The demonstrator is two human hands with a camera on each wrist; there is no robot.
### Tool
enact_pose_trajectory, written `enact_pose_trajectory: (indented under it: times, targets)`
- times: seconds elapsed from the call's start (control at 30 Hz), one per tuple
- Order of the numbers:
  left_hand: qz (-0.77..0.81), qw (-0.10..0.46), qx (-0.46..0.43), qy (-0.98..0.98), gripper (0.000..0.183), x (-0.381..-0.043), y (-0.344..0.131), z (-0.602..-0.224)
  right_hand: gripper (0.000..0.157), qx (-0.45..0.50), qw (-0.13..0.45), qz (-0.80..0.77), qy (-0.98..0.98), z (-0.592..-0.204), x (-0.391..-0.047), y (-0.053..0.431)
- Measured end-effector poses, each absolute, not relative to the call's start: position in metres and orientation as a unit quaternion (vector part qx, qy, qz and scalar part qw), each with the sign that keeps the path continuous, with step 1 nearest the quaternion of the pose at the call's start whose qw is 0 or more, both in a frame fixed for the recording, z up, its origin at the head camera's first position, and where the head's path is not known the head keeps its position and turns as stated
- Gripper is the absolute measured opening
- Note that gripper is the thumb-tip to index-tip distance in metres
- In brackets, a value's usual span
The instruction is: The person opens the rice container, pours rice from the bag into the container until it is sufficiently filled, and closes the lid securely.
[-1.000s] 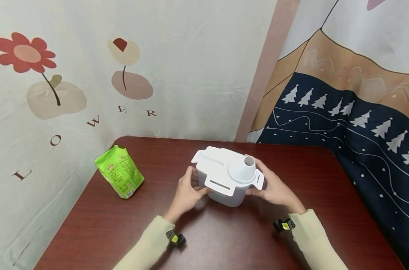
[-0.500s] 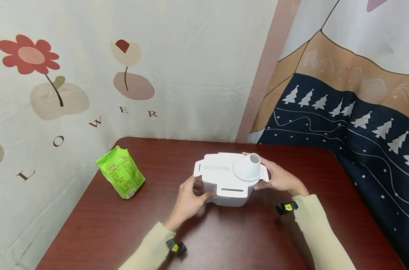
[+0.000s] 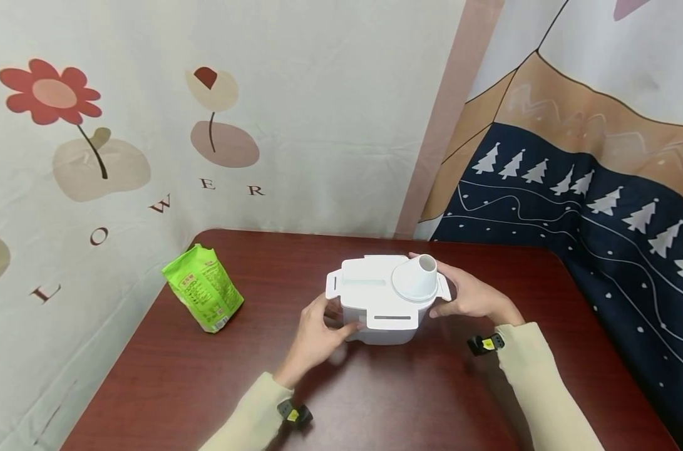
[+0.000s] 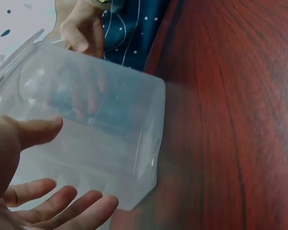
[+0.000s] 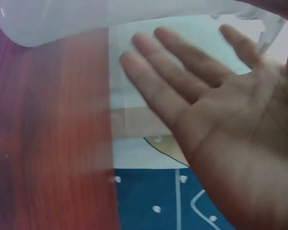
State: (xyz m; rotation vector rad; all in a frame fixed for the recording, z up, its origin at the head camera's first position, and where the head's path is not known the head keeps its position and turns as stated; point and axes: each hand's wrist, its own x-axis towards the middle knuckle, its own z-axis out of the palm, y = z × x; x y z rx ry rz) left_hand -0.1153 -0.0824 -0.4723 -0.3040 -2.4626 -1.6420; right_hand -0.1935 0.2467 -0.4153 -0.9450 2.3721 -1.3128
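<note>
**Left hand (image 3: 313, 335) and right hand (image 3: 476, 294) held loosely about a frosted, translucent, box-shaped plastic container (image 4: 110, 129)**

At the container's left end, the left hand's thumb and fingers are kept slack and spread; whether the wall is touched by them cannot be told. The right hand is partly hidden in the head view, but by the right wrist view its fingers are shown stretched nearly straight beside the container, with nothing clasped.

The container is placed upright between the hands, toward the far side of a dark red-brown wood-grain surface (image 3: 409, 401). Its flat white lid (image 3: 364, 275) and the white cone-shaped spout (image 3: 413, 283) at the lid's right end are seen best from the head; slotted flaps are spread outward from the lid's edges. Only in the left wrist view is the wall's clarity revealed: the right hand's fingers are dimly seen through it.

The forearms are covered by pale yellow sleeves (image 3: 544, 394), and a small black device (image 3: 294, 413) is worn at each wrist. Well apart, at the far left, a bright green printed bag (image 3: 204, 288) is shown only by the head view. The area behind is covered by a patterned cloth (image 3: 330, 125).
</note>
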Motion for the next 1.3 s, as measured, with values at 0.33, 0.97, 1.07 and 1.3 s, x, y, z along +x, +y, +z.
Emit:
enact_pose_trajectory:
  times: [0.33,0.97,1.07,1.3]
  targets:
    - [-0.556,0.026,-0.094,-0.825,0.06,-0.118,-0.096,-0.467,0.098,-0.247,0.085,-0.408,0.874,-0.388,-0.165,0.253]
    - [-0.551,0.004,-0.178,-0.815,0.084,-0.14,-0.108,-0.481,0.083,-0.299,-0.039,-0.264,0.916,-0.321,-0.138,0.212]
    - [-0.594,-0.006,-0.188,-0.782,0.082,-0.143,-0.109,-0.486,0.08,-0.316,-0.041,-0.242,0.916,-0.313,-0.137,0.201]
    - [-0.662,-0.022,-0.23,-0.713,0.082,-0.148,-0.11,-0.491,0.068,-0.355,-0.04,-0.188,0.915,-0.3,-0.141,0.18]
